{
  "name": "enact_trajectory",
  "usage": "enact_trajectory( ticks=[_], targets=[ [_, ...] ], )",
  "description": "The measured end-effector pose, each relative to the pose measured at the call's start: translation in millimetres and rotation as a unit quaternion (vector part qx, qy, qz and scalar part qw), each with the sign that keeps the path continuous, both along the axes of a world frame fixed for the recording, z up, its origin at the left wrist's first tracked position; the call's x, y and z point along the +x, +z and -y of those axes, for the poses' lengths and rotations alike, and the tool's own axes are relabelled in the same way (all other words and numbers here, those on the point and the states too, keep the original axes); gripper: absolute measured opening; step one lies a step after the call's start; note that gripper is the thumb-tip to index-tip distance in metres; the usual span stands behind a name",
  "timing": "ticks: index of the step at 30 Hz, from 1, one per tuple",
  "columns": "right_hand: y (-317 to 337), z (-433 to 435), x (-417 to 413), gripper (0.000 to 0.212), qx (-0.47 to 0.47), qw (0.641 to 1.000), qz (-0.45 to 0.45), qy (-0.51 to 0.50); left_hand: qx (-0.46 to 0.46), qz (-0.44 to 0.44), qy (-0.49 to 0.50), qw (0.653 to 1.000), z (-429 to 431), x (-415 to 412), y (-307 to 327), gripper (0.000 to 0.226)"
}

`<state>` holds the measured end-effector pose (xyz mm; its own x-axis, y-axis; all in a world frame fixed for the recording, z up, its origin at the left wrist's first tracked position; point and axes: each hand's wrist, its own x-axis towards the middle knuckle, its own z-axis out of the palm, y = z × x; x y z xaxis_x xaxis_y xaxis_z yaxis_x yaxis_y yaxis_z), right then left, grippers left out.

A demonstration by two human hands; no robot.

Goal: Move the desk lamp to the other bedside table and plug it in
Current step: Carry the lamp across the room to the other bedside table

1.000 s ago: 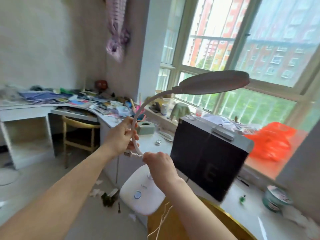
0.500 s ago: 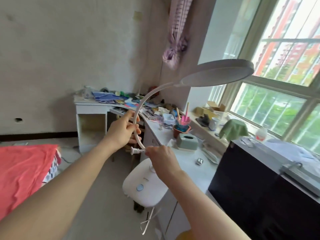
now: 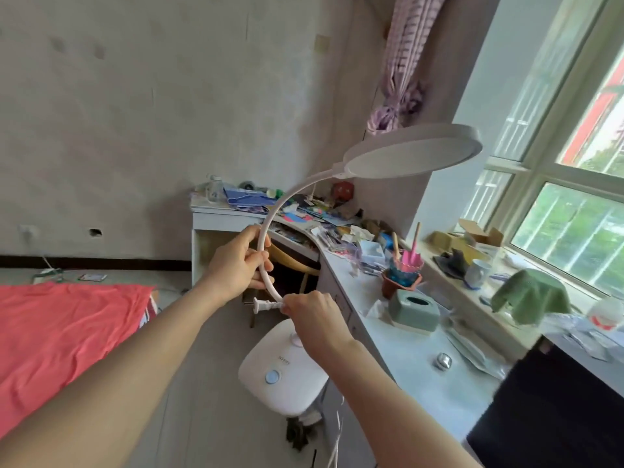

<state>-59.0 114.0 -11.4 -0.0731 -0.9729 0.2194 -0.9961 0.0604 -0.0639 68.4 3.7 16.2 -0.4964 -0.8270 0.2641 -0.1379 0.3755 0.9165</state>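
Note:
I carry a white desk lamp (image 3: 287, 369) in the air in front of me. It has a rounded base with a blue button, a curved thin neck and a flat round head (image 3: 412, 153) at the top. My left hand (image 3: 236, 265) is closed around the neck about halfway up. My right hand (image 3: 310, 315) grips the lamp's white plug (image 3: 263, 304) just above the base, prongs pointing left. The white cord (image 3: 336, 434) dangles below the base.
A long white desk (image 3: 422, 359) cluttered with papers, a pen pot and a green tissue box (image 3: 413, 310) runs along the right under the window. A red-covered bed (image 3: 60, 339) lies at the left. A dark cabinet (image 3: 553, 410) stands at lower right. A wall socket (image 3: 27, 231) sits low on the far wall.
My view has swung left, away from the window and the dark cabinet, bringing the bed and the far wall into sight. Both hands keep the same hold on the lamp and plug.

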Motion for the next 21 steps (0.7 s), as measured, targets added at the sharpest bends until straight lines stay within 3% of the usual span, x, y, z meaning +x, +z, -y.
enact_trajectory(
  ticks=[9,21],
  targets=[
    [4,129,6,0.021,-0.032,0.999,-0.008,0.001,-0.002,0.004,0.009,1.000,121,10,12,0.028],
    [-4,258,-5,0.026,-0.015,0.999,0.005,0.048,-0.002,0.012,0.063,0.998,233,8,7,0.027]
  ],
)
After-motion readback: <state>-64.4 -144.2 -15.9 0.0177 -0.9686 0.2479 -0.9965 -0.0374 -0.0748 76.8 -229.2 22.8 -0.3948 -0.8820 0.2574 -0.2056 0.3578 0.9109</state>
